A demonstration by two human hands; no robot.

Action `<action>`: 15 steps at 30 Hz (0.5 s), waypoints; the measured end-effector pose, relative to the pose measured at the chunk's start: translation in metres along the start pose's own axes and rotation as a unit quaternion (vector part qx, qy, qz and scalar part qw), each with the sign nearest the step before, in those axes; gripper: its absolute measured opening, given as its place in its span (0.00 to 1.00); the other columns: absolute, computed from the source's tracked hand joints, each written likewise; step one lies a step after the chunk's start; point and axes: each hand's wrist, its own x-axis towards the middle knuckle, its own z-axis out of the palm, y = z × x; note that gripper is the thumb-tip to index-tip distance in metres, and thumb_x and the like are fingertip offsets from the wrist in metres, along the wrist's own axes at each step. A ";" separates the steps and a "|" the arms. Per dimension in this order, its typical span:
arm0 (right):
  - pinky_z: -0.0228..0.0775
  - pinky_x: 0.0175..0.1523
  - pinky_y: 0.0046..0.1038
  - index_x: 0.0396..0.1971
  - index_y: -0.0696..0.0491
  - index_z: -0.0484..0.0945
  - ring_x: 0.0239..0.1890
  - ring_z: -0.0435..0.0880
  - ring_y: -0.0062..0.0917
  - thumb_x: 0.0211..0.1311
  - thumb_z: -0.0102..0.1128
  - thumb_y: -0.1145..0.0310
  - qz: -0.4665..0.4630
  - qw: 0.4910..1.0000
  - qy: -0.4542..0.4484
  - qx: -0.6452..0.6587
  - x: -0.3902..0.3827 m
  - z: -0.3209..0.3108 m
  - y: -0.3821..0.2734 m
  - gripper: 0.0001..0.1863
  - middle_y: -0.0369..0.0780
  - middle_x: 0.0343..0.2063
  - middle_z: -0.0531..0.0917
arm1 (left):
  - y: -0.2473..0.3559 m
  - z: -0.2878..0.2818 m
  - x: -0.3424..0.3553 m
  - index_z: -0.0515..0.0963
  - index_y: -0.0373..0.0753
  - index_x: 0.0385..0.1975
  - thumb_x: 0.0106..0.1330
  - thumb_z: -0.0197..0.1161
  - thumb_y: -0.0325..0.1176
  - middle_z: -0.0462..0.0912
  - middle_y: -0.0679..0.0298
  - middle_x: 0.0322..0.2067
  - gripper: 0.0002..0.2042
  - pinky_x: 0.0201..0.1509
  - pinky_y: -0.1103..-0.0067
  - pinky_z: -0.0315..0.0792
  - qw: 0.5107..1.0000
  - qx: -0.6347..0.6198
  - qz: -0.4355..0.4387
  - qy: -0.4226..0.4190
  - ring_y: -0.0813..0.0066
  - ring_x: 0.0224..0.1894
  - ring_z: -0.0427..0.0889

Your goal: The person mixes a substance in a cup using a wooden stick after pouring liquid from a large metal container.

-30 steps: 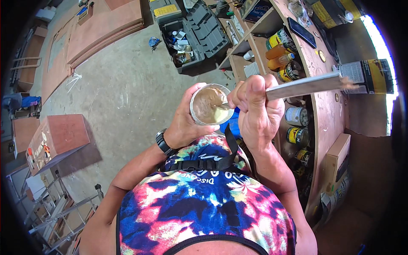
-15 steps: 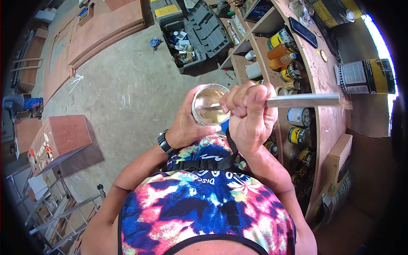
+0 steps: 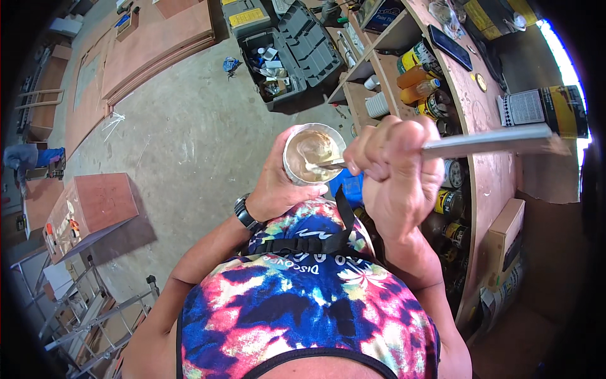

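Note:
My left hand (image 3: pixel 276 175) is wrapped round a small pale cup (image 3: pixel 286 159) in front of my chest. Inside the cup lies a creamy tan mixture (image 3: pixel 308 146) with a pale yellowish streak. In my right fist (image 3: pixel 404 174) I grip a long flat stick (image 3: pixel 489 145), which sticks out to the right with a rough, motion-blurred end. Its other end dips into the mixture at the cup's right side. Part of the stick is hidden behind my right fingers.
At my right stands a wooden shelf bench (image 3: pixel 476 117) with several cans and bottles; a phone (image 3: pixel 450 48) lies on it. Ahead is an open grey toolbox (image 3: pixel 303 47). To the left are a wooden box (image 3: pixel 107 199), a metal ladder frame (image 3: pixel 107 309), stacked boards (image 3: pixel 158 54) and a person (image 3: pixel 35 156).
My right hand has moved to the right and looks larger, drawing the stick outward. The cup has tipped slightly, so its mixture and pale streak show more clearly. My left hand barely moved.

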 end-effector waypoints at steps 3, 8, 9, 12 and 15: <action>0.63 0.30 0.27 0.33 0.52 0.63 0.22 0.66 0.19 0.79 0.53 0.69 -0.051 0.997 -0.042 0.027 0.005 -0.010 0.001 0.12 0.36 0.22 0.72 | 0.000 -0.002 0.000 0.54 0.40 0.74 0.50 0.79 0.20 0.68 0.61 0.67 0.51 0.73 0.69 0.66 1.000 0.013 0.007 -0.014 0.70 0.70 0.69; 0.63 0.29 0.27 0.32 0.53 0.63 0.21 0.66 0.19 0.79 0.53 0.67 -0.092 0.995 -0.044 0.023 0.014 -0.012 0.011 0.13 0.35 0.20 0.69 | 0.000 -0.002 0.002 0.55 0.38 0.73 0.48 0.82 0.24 0.69 0.60 0.66 0.51 0.73 0.69 0.66 1.000 0.028 0.010 -0.004 0.69 0.69 0.69; 0.63 0.29 0.27 0.31 0.53 0.63 0.21 0.66 0.19 0.79 0.53 0.67 -0.100 0.994 -0.050 0.011 0.014 -0.015 0.016 0.14 0.35 0.20 0.70 | 0.002 0.000 0.003 0.57 0.37 0.72 0.47 0.83 0.26 0.70 0.60 0.65 0.51 0.73 0.69 0.65 1.000 0.027 0.007 0.005 0.69 0.68 0.70; 0.63 0.29 0.24 0.30 0.53 0.64 0.23 0.67 0.16 0.79 0.55 0.65 -0.053 0.998 -0.031 -0.032 0.007 -0.020 0.029 0.15 0.35 0.21 0.74 | 0.003 0.001 0.001 0.57 0.37 0.72 0.46 0.85 0.28 0.71 0.60 0.65 0.52 0.73 0.69 0.65 1.000 0.024 -0.002 0.016 0.69 0.68 0.70; 0.62 0.30 0.22 0.30 0.52 0.66 0.24 0.66 0.13 0.78 0.57 0.64 -0.017 0.999 -0.037 -0.027 -0.001 -0.021 0.036 0.15 0.33 0.21 0.75 | -0.001 0.000 0.000 0.57 0.38 0.72 0.46 0.85 0.29 0.70 0.59 0.66 0.53 0.72 0.68 0.65 1.000 0.019 -0.001 0.015 0.68 0.68 0.70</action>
